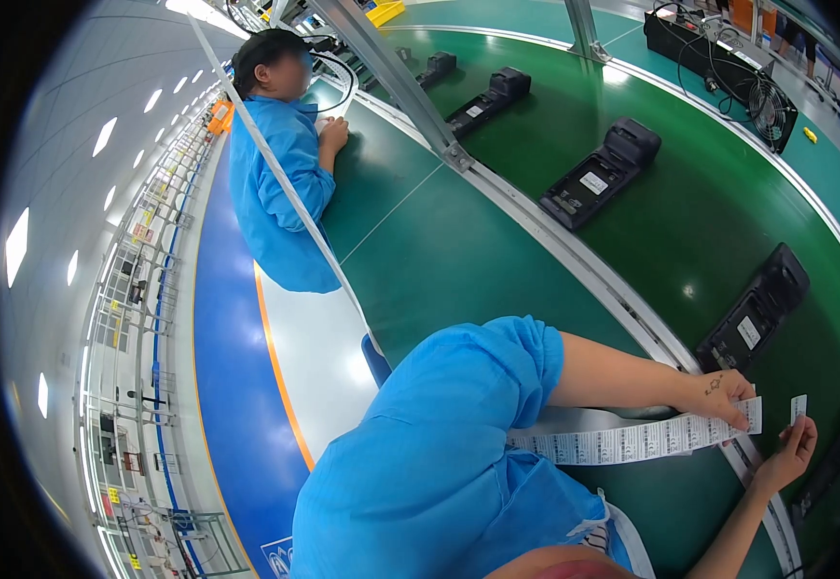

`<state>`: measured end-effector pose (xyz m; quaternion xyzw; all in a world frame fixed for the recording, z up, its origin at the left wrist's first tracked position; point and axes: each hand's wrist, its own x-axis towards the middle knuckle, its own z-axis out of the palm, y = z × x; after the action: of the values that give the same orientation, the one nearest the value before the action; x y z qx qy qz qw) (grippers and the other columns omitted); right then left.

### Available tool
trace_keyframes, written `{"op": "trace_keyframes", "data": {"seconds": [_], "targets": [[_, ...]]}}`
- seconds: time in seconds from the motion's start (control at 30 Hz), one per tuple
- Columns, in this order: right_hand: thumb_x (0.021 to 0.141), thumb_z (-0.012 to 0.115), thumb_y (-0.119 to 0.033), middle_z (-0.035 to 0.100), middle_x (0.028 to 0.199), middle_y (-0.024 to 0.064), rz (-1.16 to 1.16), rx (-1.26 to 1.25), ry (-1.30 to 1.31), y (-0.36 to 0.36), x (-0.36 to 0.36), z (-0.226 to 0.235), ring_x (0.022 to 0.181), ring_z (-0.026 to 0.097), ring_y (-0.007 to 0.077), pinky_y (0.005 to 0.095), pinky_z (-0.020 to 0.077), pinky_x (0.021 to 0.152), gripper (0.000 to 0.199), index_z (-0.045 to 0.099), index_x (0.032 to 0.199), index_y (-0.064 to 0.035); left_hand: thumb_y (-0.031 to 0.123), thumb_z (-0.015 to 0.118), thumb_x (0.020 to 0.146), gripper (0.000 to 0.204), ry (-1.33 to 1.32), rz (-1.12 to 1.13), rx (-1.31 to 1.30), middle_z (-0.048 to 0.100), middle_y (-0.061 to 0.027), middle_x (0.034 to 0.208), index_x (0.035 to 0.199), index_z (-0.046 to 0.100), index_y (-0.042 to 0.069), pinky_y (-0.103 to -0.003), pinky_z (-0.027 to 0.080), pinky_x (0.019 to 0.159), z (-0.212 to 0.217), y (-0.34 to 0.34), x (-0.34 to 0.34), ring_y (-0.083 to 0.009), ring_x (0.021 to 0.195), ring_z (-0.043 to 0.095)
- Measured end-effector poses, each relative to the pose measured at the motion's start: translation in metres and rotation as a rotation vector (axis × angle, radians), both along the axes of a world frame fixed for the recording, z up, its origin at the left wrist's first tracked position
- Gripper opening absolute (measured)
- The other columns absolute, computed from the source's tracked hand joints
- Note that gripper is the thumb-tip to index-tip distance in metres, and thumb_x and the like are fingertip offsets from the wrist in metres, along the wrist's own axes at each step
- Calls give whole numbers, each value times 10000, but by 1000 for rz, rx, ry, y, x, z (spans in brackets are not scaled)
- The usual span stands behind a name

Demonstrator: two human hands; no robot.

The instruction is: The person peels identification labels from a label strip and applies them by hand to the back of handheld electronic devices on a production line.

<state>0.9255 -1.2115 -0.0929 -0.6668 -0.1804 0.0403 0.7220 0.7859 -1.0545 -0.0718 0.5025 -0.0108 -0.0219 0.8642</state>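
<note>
My left hand (727, 398) grips the end of a long strip of white printed labels (622, 444), thumb on top. The strip runs leftward past my blue sleeve, over the green table. To its right, my right hand (792, 452) pinches one small white label (799, 406) upright between its fingertips, apart from the strip. Just beyond my left hand, a black handheld terminal (762, 304) lies on the green belt with a white label on it. Another dark terminal (833, 458) lies right of my right hand, dim at the picture's rim.
More black terminals (601, 174) lie along the belt (690, 232). A metal rail (574, 256) separates it from the green table (468, 261); a metal post (391, 77) rises from the rail. A co-worker in blue (280, 183) sits at the far left. A black box with a fan (772, 108) stands beyond the belt.
</note>
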Motion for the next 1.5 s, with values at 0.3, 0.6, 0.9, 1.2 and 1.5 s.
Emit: {"op": "trace_keyframes", "data": {"seconds": [0.3,0.6,0.9,1.2,1.5], "targets": [[818,503,-105,479,731,-6,18,-15,-25,-3,2,-1,585,373,42,157,299,525,91,522,847,-21,35,561,730,117,-5,14,28,584,-113,649,810,523,-42,-254,479,449,-1,-4,3,-164,525,590],[818,503,-103,481,732,-5,45,-8,-25,-8,8,-9,580,373,40,156,298,522,91,521,847,-18,45,565,728,130,16,-3,16,585,-112,645,822,521,-34,-250,475,446,0,-6,5,-163,510,584],[812,510,-94,491,741,0,61,-6,-13,-12,12,-13,577,377,41,157,299,521,87,521,845,-15,55,574,723,142,5,-9,24,586,-109,664,826,530,-33,-248,475,452,-7,-10,9,-156,526,585],[803,519,-90,486,721,-2,23,-54,0,-11,11,-13,563,375,42,157,294,508,79,520,838,-19,100,596,716,187,91,-8,146,591,-101,702,836,537,-31,-258,471,543,-1,-9,9,-151,617,590],[762,560,-90,510,711,-3,11,58,2,29,-13,5,592,450,49,179,371,495,77,545,813,-35,198,595,740,187,227,1,457,584,-51,730,815,564,30,-245,450,561,-4,29,-4,-121,625,557]]}}
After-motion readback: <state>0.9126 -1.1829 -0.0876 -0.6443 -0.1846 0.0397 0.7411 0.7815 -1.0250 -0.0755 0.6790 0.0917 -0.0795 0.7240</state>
